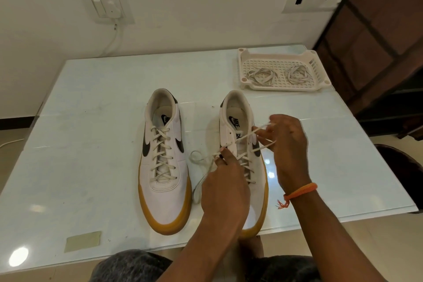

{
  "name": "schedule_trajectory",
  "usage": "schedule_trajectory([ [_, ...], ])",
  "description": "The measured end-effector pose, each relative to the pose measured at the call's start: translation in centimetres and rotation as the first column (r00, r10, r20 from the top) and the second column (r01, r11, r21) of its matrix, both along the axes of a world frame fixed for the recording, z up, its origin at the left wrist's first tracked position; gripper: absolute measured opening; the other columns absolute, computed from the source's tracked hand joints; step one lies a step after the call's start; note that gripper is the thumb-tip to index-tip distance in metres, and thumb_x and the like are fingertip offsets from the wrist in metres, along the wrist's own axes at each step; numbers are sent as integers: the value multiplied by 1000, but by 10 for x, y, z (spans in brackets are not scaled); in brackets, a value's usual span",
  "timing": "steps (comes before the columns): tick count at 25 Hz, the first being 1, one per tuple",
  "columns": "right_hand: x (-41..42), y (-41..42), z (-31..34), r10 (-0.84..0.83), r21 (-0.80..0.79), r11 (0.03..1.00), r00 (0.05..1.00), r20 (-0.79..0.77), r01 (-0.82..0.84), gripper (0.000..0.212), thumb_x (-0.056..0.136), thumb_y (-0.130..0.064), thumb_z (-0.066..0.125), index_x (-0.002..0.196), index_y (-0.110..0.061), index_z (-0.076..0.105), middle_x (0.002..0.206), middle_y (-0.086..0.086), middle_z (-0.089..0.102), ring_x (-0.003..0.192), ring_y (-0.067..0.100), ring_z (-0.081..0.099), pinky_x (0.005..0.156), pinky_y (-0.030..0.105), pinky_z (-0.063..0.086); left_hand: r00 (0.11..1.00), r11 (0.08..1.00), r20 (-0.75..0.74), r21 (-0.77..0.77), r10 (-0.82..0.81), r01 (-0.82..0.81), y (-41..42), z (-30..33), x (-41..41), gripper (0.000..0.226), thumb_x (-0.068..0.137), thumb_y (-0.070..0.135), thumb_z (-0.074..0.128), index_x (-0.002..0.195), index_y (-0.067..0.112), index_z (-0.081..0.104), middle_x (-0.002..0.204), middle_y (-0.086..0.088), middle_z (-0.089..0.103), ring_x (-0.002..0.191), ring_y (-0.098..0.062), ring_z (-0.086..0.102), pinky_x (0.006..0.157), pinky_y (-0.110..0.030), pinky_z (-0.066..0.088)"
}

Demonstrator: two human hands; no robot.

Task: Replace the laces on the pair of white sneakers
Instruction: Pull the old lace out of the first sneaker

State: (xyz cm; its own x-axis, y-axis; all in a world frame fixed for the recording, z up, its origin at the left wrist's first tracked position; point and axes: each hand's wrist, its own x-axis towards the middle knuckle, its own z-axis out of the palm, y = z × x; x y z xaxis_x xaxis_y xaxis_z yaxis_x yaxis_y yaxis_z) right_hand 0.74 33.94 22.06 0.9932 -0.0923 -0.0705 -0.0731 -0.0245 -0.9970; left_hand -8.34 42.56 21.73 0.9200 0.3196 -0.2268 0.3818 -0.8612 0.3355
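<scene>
Two white sneakers with tan soles stand side by side on the table, toes toward me. The left sneaker [163, 162] is laced to its upper eyelets. The right sneaker [238, 121] is partly laced, and my hands cover much of it. My left hand [223, 188] lies over its toe half and pinches the white lace [246, 136] at an eyelet on the left side. My right hand [287, 146] grips both lace strands at the shoe's right side, near the tongue. A loose loop of lace [196, 155] trails between the shoes.
A white perforated plastic tray [283, 86] sits at the table's back right with two coiled laces [262, 75] in it. The white glass table [91, 121] ends close to my knees. A yellowish tape patch [83, 240] is at the front left. Wall sockets lie behind.
</scene>
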Motion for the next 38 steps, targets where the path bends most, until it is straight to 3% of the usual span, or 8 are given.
schedule_trajectory([
  [3,4,-7,4,-122,-83,989,993,5,122,11,89,-8,53,87,-10,64,102,12,64,93,30,68,81,36,56,1000,1000,1,11,-8,8,0,-1,0,68,102,25,48,155,12,7,145,-7,49,113,-21,64,91,-33,53],
  [6,-2,-6,-5,217,-599,800,912,347,38,30,82,-18,58,111,-20,67,141,6,40,124,24,48,96,35,42,1000,999,2,32,0,0,-1,-1,2,66,102,25,46,155,12,8,144,-7,50,115,-22,64,93,-35,52],
  [10,-7,3,-27,473,-849,529,825,310,16,19,84,-28,61,98,-25,73,143,12,45,135,37,37,101,62,35,1000,999,-5,43,4,-4,-4,1,3,62,103,26,43,154,13,10,148,-6,47,120,-23,60,98,-35,49],
  [15,-4,3,-18,275,-631,773,863,424,64,6,87,-12,69,83,-16,70,124,6,48,111,-12,45,88,6,39,1000,1000,1,7,21,-21,-2,2,2,64,101,25,49,154,16,14,142,-5,53,114,-21,64,94,-33,52],
  [21,12,-15,-5,-353,-95,925,925,139,367,8,92,-16,60,91,-19,67,106,-9,51,89,14,67,81,42,57,1000,1000,8,-11,-1,1,1,1,-1,66,102,24,47,155,12,10,141,-8,53,111,-21,65,90,-32,54],
  [29,-7,4,-23,447,-847,529,830,333,55,50,85,-36,52,134,-29,57,157,17,23,142,36,20,106,55,27,1000,1000,-6,-18,19,-19,0,3,4,63,102,25,47,154,14,14,143,-6,51,117,-22,62,96,-34,50],
  [34,-8,6,-34,455,-813,581,843,287,-37,4,83,-22,73,84,-18,74,142,11,48,134,35,36,100,56,35,999,1000,-50,-18,2,-2,1,4,5,58,103,26,43,153,15,17,143,-5,50,121,-21,58,102,-32,45],
  [38,-9,10,-35,333,-646,760,894,300,-66,9,82,-24,72,75,-20,71,132,-1,47,122,10,39,96,37,31,1000,1000,-16,-18,7,-7,1,3,6,58,102,25,46,152,15,18,140,-4,53,116,-21,61,98,-31,48],
])
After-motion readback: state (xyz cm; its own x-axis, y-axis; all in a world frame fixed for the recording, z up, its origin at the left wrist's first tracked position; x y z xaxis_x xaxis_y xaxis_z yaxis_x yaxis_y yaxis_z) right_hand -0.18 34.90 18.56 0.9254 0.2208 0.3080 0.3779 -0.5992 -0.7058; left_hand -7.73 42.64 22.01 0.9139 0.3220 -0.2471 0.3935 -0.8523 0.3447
